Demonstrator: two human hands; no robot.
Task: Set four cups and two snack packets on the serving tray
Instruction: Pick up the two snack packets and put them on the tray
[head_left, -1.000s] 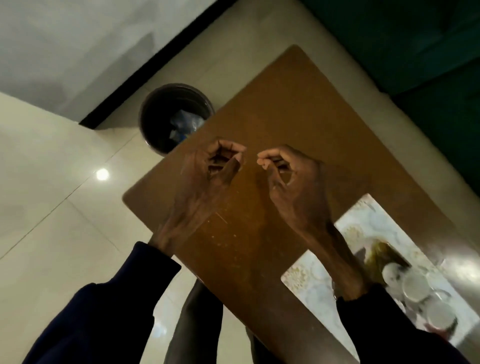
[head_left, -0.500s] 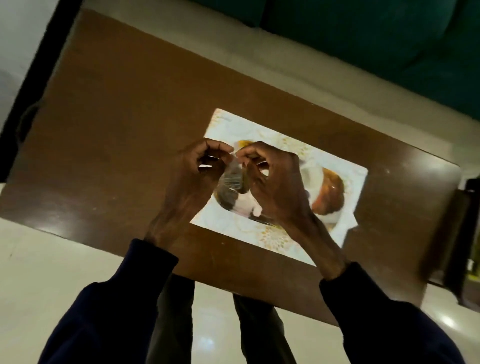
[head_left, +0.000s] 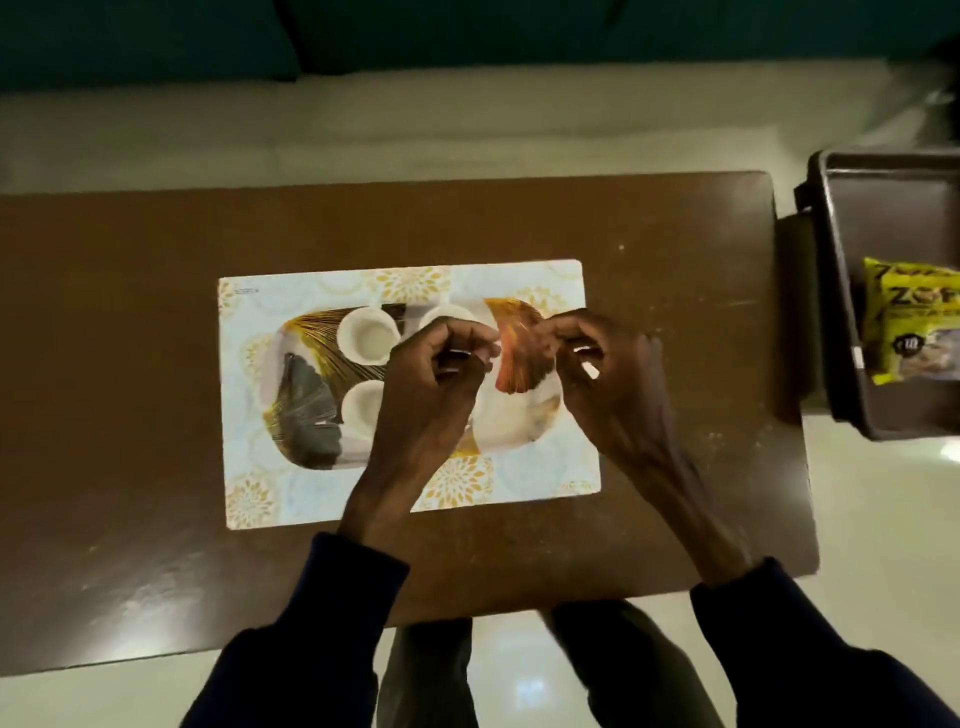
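A serving tray (head_left: 306, 415) with gold, black and orange leaf patterns lies on a pale floral placemat (head_left: 400, 283) in the middle of the brown table (head_left: 130, 312). Three white cups show on it: one at the back left (head_left: 366, 335), one nearer me (head_left: 361, 410), and one (head_left: 447, 313) partly behind my fingers. My left hand (head_left: 431, 384) and my right hand (head_left: 608, 374) hover over the tray's middle and right, fingers curled in, with nothing visible in them. Yellow snack packets (head_left: 914, 322) lie in a dark crate off the table's right end.
The dark crate (head_left: 883, 208) stands to the right of the table, beyond its edge. A dark green sofa (head_left: 467, 31) runs along the far side. Pale floor tiles (head_left: 519, 686) surround the table, and my legs are under its near edge.
The view has swung from the table's left end and a round floor bin to the tray. Both hands keep the same curled pose and are over the tray now.
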